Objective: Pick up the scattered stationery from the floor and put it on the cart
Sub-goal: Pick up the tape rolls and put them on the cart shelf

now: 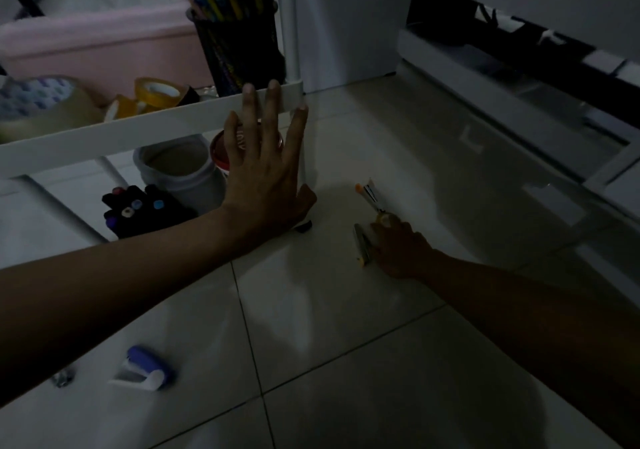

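Stage: retrieval of floor items, mid-collection.

Right hand [398,248]: low on the tiled floor [346,310] at about 4 o'clock from frame centre, fingers curled onto a small cluster of stationery. The cluster consists of a dark, metallic, stapler-like item [362,245] touching the hand's left side, and a slim orange-tipped tool [369,195], possibly a cutter or brush, running toward 12 o'clock from the fingertips. Whether the grasp has fully closed on either piece cannot be told, as the light is dim.

Left hand [266,158]: released, fingers straight and spread, held in front of the cart's corner post, fingertips at the white shelf rail [138,133]. Contact with the rail is likely but not certain.

Cart [52,151]: at 10 o'clock. The upper shelf carries tape rolls [157,94] and a dark mesh pencil holder [239,54]. The lower shelf carries a pack of markers [138,209], a white jar [180,168] and a red-rimmed container [220,151].

Outstanding on the floor: a purple-and-white stapler-like device [147,367] at 7 o'clock, and a small metallic object [63,377] just to its left, type unclear.

Next move, as judged: secure the grip on the right-hand cluster, lift it clear of the floor and carry it toward 10 o'clock onto a cart shelf, avoiding the post. Then return for the purple item.
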